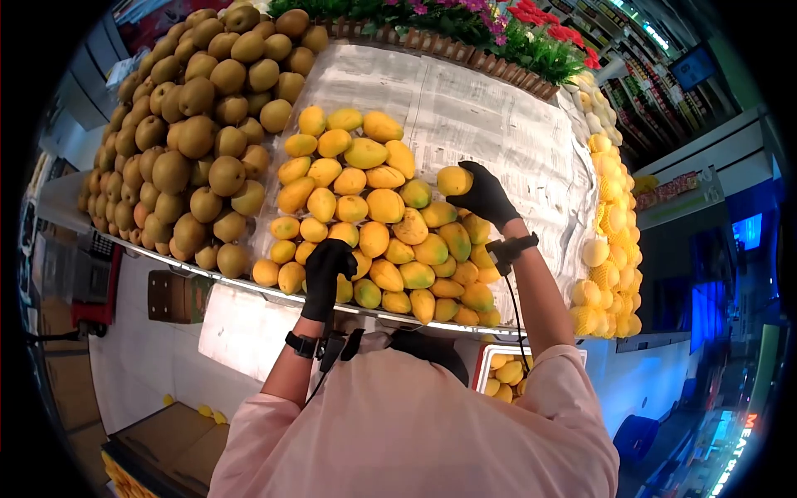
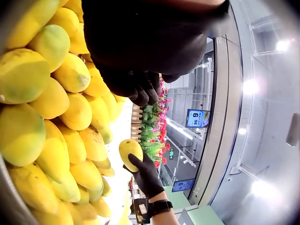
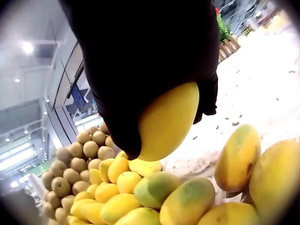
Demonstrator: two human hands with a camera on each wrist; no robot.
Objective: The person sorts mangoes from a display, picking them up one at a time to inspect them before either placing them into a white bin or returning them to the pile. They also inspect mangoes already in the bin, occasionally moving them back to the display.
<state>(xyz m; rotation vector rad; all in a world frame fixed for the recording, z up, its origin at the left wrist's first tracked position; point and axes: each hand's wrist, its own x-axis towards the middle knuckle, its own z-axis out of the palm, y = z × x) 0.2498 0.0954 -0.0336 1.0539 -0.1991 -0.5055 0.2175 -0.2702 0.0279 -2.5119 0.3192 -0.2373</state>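
One mango [image 1: 454, 180] is gripped in the gloved right hand [image 1: 486, 195], at the upper right edge of the pile [image 1: 374, 232] on the counter [image 1: 498, 124]. The left hand [image 1: 326, 266] is laid on the pile's front; its grip cannot be told. The mango is judged smooth, fairly heavy and easily bruised: best cupped round the middle.

Your gloves on left hand [image 1: 325, 266] & right hand [image 1: 486, 197] are black, shirt [image 1: 398, 432] pale pink. The mango [image 1: 454, 180] you hold is plain yellow; mango pile [image 1: 374, 236] yellow-orange w/ green patches, pears [image 1: 191, 124] brown. Your lining paper [image 1: 481, 124] is white w/ grey newsprint, flowers [image 1: 540, 33] red & pink.
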